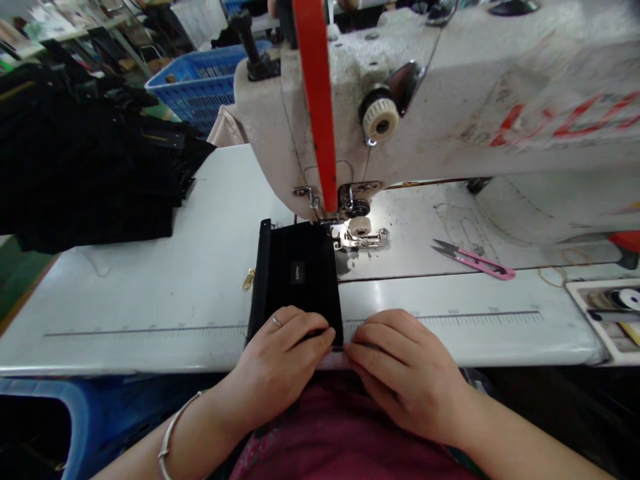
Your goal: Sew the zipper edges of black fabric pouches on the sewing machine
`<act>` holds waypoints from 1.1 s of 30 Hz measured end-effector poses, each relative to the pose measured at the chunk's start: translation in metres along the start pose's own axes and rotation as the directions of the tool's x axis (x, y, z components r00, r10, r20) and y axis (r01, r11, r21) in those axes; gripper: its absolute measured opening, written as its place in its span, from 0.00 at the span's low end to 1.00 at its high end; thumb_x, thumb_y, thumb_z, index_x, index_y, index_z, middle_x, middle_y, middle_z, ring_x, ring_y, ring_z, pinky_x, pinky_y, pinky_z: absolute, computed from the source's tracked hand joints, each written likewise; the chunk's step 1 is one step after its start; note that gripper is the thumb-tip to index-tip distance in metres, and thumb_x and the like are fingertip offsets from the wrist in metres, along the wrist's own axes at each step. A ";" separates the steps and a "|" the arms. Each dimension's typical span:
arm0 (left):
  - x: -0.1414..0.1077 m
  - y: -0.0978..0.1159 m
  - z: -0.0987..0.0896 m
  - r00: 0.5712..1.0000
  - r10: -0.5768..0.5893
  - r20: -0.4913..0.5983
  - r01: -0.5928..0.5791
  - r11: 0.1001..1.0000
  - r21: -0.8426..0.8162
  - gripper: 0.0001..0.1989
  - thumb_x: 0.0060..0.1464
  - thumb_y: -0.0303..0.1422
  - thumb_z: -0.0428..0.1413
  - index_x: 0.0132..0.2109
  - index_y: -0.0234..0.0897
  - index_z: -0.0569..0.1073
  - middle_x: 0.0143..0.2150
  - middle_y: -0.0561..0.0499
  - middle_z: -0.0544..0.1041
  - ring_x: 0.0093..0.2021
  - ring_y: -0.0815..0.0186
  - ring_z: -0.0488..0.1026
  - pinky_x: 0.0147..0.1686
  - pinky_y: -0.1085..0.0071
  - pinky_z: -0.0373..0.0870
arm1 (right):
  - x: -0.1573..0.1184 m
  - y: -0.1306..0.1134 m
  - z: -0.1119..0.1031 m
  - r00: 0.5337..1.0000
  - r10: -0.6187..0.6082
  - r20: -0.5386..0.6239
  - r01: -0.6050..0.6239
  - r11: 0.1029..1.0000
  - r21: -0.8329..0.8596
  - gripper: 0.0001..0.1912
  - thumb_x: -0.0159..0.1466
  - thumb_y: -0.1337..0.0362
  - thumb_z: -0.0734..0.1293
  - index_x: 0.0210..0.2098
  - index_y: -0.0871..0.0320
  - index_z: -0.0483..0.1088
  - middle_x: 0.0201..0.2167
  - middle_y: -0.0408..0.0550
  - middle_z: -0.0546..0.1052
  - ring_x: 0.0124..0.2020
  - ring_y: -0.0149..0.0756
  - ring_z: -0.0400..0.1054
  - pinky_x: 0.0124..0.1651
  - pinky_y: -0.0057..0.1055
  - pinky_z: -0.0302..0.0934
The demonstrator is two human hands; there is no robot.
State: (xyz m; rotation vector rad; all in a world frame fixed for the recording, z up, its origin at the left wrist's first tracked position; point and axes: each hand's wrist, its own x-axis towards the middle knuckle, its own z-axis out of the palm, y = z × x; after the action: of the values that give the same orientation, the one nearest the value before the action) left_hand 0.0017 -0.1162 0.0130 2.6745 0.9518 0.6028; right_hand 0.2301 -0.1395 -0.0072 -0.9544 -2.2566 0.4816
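A black fabric pouch piece (300, 267) with a small label lies on the sewing table, its far edge by the presser foot (360, 233) of the sewing machine (430, 100). Gold zipper pulls (249, 279) stick out on its left side. My left hand (285, 353) presses on the pouch's near edge, thumb and fingers closed on the fabric. At the near right corner, my right hand (405, 367) pinches with its fingertips, close to my left thumb. What sits between those right fingertips is too small to make out.
Pink thread snips (475, 260) lie right of the presser foot. A big heap of black fabric pieces (90, 160) covers the table's far left. Blue baskets stand behind the table (200, 80) and at the lower left (85, 427). A bobbin tray (610, 320) is at the right edge.
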 end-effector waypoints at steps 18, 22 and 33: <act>-0.011 0.001 0.008 0.999 0.020 -0.035 -0.022 0.999 -0.047 0.13 0.61 0.21 0.53 0.51 0.33 0.73 0.49 0.45 0.76 0.48 0.61 0.70 0.50 0.62 0.72 | 0.009 -0.001 0.001 0.999 -0.041 0.002 0.041 0.999 -0.032 0.10 0.64 0.71 0.62 0.42 0.60 0.73 0.38 0.50 0.75 0.41 0.38 0.66 0.44 0.38 0.60; -0.005 0.003 0.004 1.000 0.017 0.010 -0.016 0.999 -0.034 0.12 0.61 0.21 0.51 0.50 0.30 0.73 0.49 0.44 0.75 0.48 0.62 0.70 0.49 0.63 0.73 | 0.011 -0.003 -0.002 0.996 -0.080 -0.028 0.079 0.997 -0.015 0.11 0.64 0.73 0.60 0.42 0.60 0.72 0.45 0.49 0.77 0.46 0.35 0.68 0.48 0.37 0.61; 0.004 -0.005 -0.005 0.997 0.062 0.036 -0.059 0.995 -0.081 0.11 0.64 0.23 0.48 0.49 0.30 0.73 0.47 0.44 0.77 0.46 0.63 0.72 0.48 0.65 0.73 | 0.016 0.005 -0.002 0.993 -0.119 0.002 0.119 0.993 -0.005 0.14 0.65 0.72 0.61 0.49 0.61 0.71 0.44 0.49 0.78 0.45 0.37 0.70 0.45 0.36 0.64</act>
State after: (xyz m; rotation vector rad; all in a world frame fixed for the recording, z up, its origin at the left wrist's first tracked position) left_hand -0.0007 -0.1093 0.0170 2.6428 0.8213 0.5873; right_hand 0.2253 -0.1243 -0.0021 -0.8167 -2.3010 0.4243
